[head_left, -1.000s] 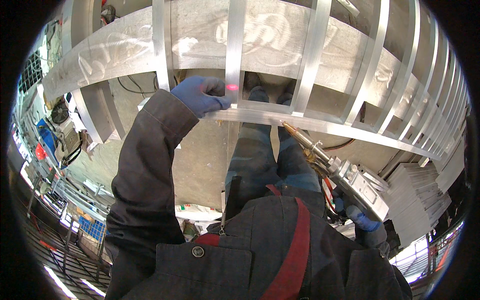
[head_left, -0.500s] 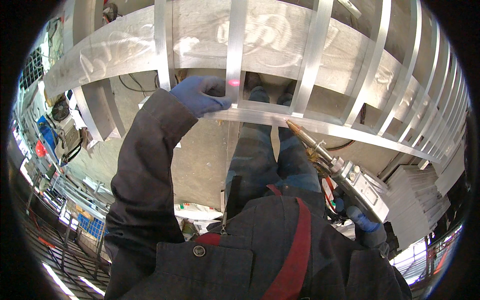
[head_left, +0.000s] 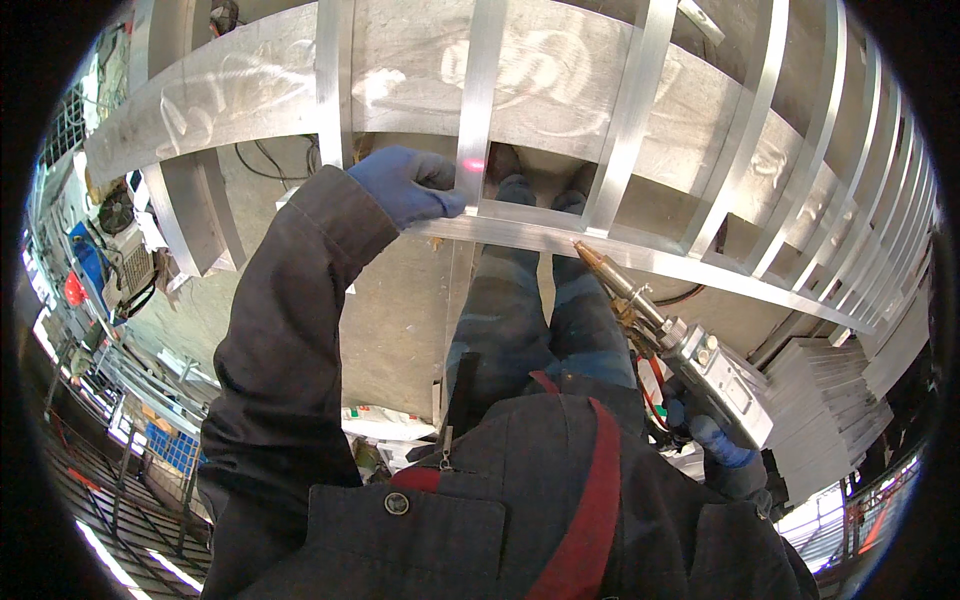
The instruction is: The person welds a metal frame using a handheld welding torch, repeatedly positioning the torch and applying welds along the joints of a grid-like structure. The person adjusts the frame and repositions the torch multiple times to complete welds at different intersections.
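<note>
Long silver aluminium crossbar runs from centre frame down toward the right edge, lying across the lower ends of the upright bars of a silver aluminium lattice frame that fills the upper half. Left hand, blue glove, sits at upper centre: fingers curled over the crossbar's left end, gripping it just beside a vertical bar with a small red light spot on it. Right hand, also blue glove, lower right: fingers wrapped tight around the grip of a grey metal handheld welding gun with a brass-coloured nozzle. Nozzle tip touches, or sits just at, the crossbar near centre frame; cannot tell which. Below the bar: the person's legs in dark trousers, dark shoes visible through the lattice, dark jacket with a red strap at the bottom. Stack of silver aluminium profiles at right. White bag with red and green print lies on the floor at lower centre-left. Blue crate lower left; blue machine with a small red tag-shaped part at the left edge.
</note>
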Demonstrator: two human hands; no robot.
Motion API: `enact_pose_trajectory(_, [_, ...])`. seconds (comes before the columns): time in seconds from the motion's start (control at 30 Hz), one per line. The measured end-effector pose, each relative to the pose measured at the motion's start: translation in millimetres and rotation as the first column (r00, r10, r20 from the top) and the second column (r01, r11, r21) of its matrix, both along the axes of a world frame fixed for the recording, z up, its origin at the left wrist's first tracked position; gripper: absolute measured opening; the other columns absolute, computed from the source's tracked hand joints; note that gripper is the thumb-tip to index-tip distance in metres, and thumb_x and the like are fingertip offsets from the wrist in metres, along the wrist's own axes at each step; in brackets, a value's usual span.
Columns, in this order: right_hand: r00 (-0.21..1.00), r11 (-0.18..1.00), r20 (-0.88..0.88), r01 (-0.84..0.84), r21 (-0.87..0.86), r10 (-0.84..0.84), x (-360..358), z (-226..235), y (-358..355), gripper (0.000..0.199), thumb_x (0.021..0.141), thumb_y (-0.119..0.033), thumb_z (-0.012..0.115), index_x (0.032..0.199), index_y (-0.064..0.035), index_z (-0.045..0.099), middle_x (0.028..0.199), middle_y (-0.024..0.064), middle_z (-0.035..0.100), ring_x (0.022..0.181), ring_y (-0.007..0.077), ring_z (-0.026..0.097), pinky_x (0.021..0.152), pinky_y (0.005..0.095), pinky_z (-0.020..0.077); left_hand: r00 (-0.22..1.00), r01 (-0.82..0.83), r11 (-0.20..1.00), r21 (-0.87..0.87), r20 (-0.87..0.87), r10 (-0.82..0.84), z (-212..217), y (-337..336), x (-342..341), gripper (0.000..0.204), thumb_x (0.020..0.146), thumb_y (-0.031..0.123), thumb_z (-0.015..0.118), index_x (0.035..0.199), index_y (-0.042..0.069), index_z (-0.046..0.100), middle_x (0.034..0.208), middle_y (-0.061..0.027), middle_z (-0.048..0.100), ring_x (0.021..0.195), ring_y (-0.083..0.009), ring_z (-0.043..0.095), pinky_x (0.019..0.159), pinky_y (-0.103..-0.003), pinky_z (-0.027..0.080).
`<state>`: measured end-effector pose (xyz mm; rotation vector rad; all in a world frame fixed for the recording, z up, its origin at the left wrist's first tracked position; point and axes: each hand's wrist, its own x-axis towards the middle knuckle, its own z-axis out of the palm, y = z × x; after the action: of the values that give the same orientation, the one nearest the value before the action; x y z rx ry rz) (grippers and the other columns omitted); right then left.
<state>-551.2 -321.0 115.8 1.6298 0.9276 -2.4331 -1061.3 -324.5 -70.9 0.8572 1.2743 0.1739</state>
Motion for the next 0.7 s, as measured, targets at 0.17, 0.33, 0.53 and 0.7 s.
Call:
enact_pose_trajectory(0.17, [0.985,0.997,0.156,0.075,-0.034,-0.069,-9.4,6.6,2.6,0.084,0.084,-0.047,0.088,0.147,-0.0031,0.054,0.125,0.0102,0.071,0.104,0.0169,0.068,0.085,0.0305,0.0572,0.999,0.032,0.998,-0.048,-0.038,-0.034,1.3,4.3,0.7,0.031,0.093,0.031,0.079,0.098,0.001,0.074,0.079,-0.0084,0.069,0.074,-0.0145,0.061,0.069,-0.034,0.051])
enact_pose_trajectory(0.33, [0.967,0.962,0.161,0.221,-0.16,-0.196,-13.3,1.1,4.7,0.08,0.085,-0.035,0.09,0.147,-0.0005,0.053,0.121,0.0137,0.072,0.1,0.0199,0.071,0.083,0.0292,0.0595,0.994,0.077,0.995,-0.063,-0.078,-0.082,7.3,8.9,1.8,0.031,0.093,0.032,0.079,0.097,0.001,0.074,0.078,-0.0086,0.069,0.073,-0.0149,0.061,0.068,-0.034,0.051])
enact_pose_trajectory(0.53, [0.984,0.98,0.055,0.174,-0.097,-0.17,-10.5,2.1,3.0,0.082,0.085,-0.023,0.09,0.151,0.0002,0.047,0.126,0.0183,0.069,0.105,0.0221,0.072,0.086,0.0323,0.0621,0.996,0.064,0.998,-0.028,-0.068,-0.066,6.2,7.4,1.5,0.032,0.093,0.032,0.079,0.099,0.001,0.074,0.08,-0.0103,0.071,0.075,-0.0165,0.062,0.07,-0.035,0.052])
enact_pose_trajectory(0.7, [0.983,0.966,0.055,0.181,-0.185,-0.174,11.8,-4.0,-3.3,0.062,0.105,-0.034,0.063,0.154,-0.0015,0.044,0.143,0.0263,0.056,0.116,0.0339,0.067,0.084,0.039,0.0623,0.997,0.041,0.999,-0.023,-0.059,-0.042,4.0,5.3,2.2,0.032,0.093,0.032,0.079,0.099,0.0,0.074,0.08,-0.0103,0.071,0.075,-0.0163,0.062,0.07,-0.035,0.051])
